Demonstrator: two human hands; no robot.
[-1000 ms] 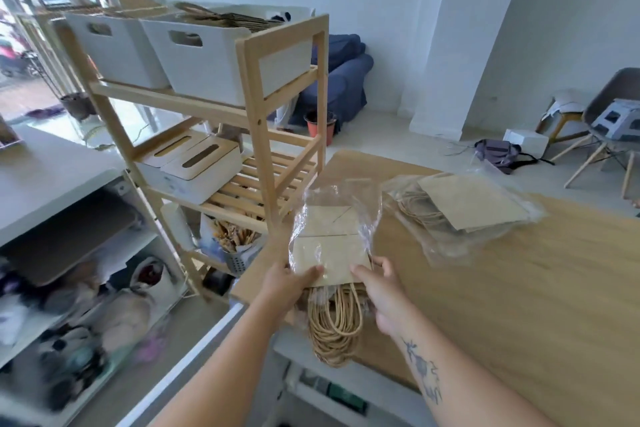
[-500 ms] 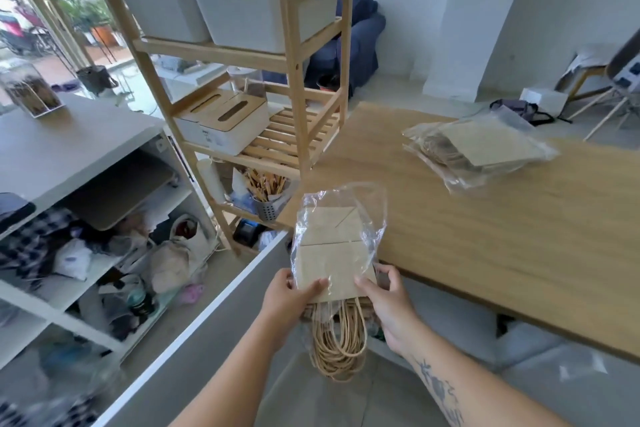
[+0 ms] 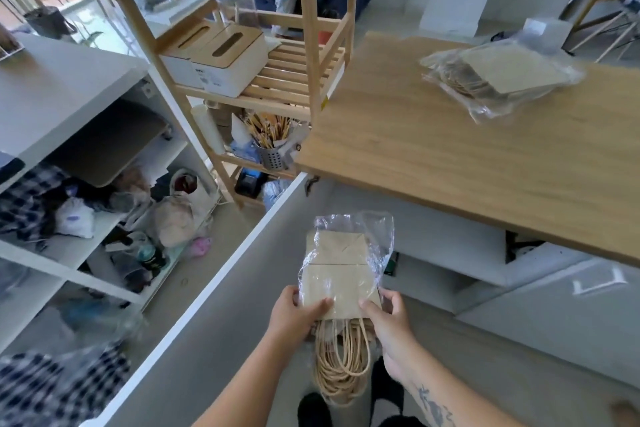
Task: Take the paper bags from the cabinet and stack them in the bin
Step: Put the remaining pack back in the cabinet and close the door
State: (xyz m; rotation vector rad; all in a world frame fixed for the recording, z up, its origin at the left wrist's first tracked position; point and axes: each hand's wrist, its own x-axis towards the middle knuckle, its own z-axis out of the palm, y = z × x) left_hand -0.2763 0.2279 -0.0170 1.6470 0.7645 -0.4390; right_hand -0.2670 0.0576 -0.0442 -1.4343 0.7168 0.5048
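A person's left hand (image 3: 294, 317) and right hand (image 3: 393, 326) are gripping a pack of paper bags (image 3: 337, 282) by its near edge. The thumbs are pressing on top and the fingers (image 3: 389, 298) are curling round its sides. The flat brown bags are sitting in a loose clear plastic sleeve (image 3: 379, 239), which is rising past the fingers on the far side. A bundle of twine handles (image 3: 341, 360) is hanging down between the two wrists, above the person's dark shoes (image 3: 313, 407). The pack is being held in the air, on the near side of the table. Left of the fingers, a white-edged grey panel (image 3: 214, 305) is running diagonally.

Beyond the fingers to the right, the wooden table (image 3: 433, 163) is carrying a second pack of paper bags (image 3: 498, 76), also wrapped in clear plastic and lying flat, well apart from both hands. Beyond the fingers to the left, a wooden rack (image 3: 311, 45) is holding two white tissue boxes (image 3: 225, 59) and, lower down, a metal cup of pencils (image 3: 272, 149). Farther left, white shelves (image 3: 79, 87) are holding clothes and bags.
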